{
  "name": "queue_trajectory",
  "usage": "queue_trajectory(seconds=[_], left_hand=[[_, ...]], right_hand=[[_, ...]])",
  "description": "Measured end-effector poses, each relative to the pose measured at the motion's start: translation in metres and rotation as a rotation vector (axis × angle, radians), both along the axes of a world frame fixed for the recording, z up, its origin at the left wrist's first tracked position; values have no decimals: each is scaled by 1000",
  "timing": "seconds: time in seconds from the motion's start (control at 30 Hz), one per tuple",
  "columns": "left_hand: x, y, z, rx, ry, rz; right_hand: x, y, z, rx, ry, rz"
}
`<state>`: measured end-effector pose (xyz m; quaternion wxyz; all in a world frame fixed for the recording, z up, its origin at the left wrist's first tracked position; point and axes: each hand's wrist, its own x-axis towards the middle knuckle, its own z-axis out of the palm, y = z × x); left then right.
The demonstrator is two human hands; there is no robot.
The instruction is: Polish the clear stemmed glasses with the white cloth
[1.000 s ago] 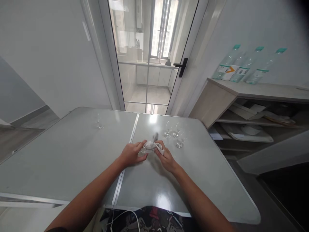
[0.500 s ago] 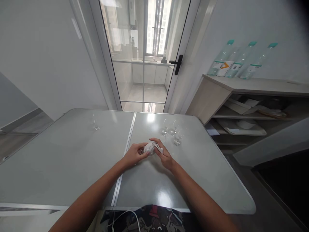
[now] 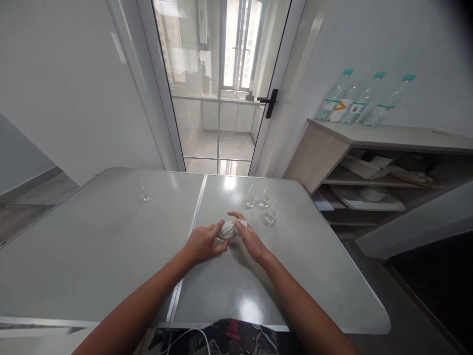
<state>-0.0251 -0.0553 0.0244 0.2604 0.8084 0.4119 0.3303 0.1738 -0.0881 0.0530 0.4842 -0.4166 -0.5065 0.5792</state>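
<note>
Clamping a glass (image 3: 225, 230) in the left hand (image 3: 201, 242), pinching a white cloth (image 3: 242, 224) against it with the right hand (image 3: 253, 241), low over the bench (image 3: 111, 246).

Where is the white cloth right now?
Head view, table centre, just right of the seam: the white cloth is bunched between the left hand and right hand.

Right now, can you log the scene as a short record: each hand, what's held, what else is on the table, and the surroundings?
Left hand: grips the small glass from its left side
Right hand: presses the white cloth against the small glass
Table: grey, with a seam down the middle
Right of hands: three glasses standing close together
Far left: lone glass, upright, apart from the rest
Background: glass door; shelf unit with plastic bottles on top
</note>
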Motion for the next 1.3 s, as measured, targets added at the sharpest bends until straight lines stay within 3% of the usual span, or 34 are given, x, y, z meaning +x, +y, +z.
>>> queue_trajectory(seconds=[0.07,0.23,0.3,0.37,0.4,0.5,0.57,0.67,0.73,0.83,0.93,1.03,1.1,1.23,1.3], left_hand=[[4,0,6,-186,-106,-77],[10,0,14,-870,-352,-272],[9,1,14,-1002,-364,-309],[7,2,14,-946,-340,-304],[6,2,13,-837,-313,-279],[1,2,9,-344,-180,-135],[-2,2,5,-97,-105,-50],[-2,2,4,-39,-108,-4],[1,2,8,-208,-161,-46],[5,2,18,-671,-252,-202],[2,4,24,-1049,-299,-323],[-3,6,22,-1172,-263,-384],[-4,7,19,-1000,-198,-349],[-5,6,6,-141,16,-97],[-6,5,-1,189,128,-10]], right_hand=[[0,-1,2,60,-7,17],[7,-4,9,200,-59,88],[9,-4,9,255,-82,91],[8,-4,8,256,-90,70],[7,-3,7,236,-92,50],[0,-2,3,131,-81,-19],[-4,-2,1,78,-60,-46],[-8,-2,0,87,-31,-24],[-6,-1,1,110,-10,32],[2,-1,5,151,-20,119],[11,-3,8,317,-155,169],[15,-4,10,504,-318,180],[15,-4,9,525,-363,156],[10,2,2,295,-210,33],[6,5,-1,168,-94,16]])
